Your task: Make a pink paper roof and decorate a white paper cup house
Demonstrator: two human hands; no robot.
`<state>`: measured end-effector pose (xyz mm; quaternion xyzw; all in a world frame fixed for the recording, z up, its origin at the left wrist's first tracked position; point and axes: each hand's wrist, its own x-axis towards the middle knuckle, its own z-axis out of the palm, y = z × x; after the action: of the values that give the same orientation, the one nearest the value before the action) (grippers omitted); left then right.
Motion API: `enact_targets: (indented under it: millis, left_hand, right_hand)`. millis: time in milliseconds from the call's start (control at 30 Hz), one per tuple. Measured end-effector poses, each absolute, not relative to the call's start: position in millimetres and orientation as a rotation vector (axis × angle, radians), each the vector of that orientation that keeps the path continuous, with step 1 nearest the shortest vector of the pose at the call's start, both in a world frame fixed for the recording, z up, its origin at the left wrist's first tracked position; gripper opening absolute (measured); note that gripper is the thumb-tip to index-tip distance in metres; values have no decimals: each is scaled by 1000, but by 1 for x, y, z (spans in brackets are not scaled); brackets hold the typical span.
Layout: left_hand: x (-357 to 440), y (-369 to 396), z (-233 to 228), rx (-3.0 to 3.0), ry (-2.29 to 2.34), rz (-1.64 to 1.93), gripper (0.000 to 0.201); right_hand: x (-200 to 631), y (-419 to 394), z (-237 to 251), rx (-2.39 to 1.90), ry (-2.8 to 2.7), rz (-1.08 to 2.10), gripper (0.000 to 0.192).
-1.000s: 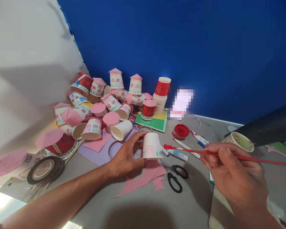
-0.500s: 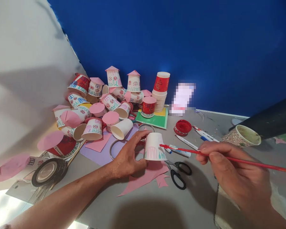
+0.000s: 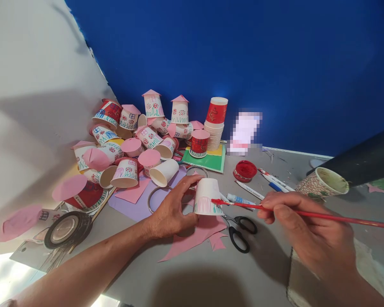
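My left hand (image 3: 169,213) grips an upside-down white paper cup (image 3: 207,187) from its left side, thumb low and fingers near the top. A pink door shape and green grass strokes are drawn on the cup's lower part. Closed around a red-handled paintbrush (image 3: 294,212) is my right hand (image 3: 313,230). The brush's red tip meets the cup's side just right of the pink door. Beneath the cup lie pink paper scraps (image 3: 198,238), with black-handled scissors (image 3: 240,234) to the right. A small pot of red paint (image 3: 245,170) stands behind them.
Several decorated cups with pink paper roofs (image 3: 124,172) are heaped at the left. A stack of paper cups (image 3: 215,125) stands at the back near green card (image 3: 208,162). Markers (image 3: 249,189), a roll of black tape (image 3: 65,230) and a patterned paper cup (image 3: 323,183) lie around.
My right hand has shifted slightly left and the brush tip has moved a little left and down on the cup. My left hand holds the cup in nearly the same place.
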<state>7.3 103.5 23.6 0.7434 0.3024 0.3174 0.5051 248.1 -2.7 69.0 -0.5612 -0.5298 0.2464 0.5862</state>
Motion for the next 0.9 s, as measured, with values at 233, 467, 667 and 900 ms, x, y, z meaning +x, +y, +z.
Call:
enact_targets:
  millis: [233,467,667,900]
  left_hand:
    - [8,105,26,1787,745,758,83]
    - [7,106,24,1790,721,767,81]
    - [8,105,27,1762,717,765,80]
    - [8,104,24,1734,717,745,79]
  right_hand:
    - [254,0,69,-1336,-1143,600,24]
    - [252,0,72,-1320,-1114,647,23]
    - [256,1,69,-1337,-1102,677,25]
    - [263,5,64,-1262,-1144,697,23]
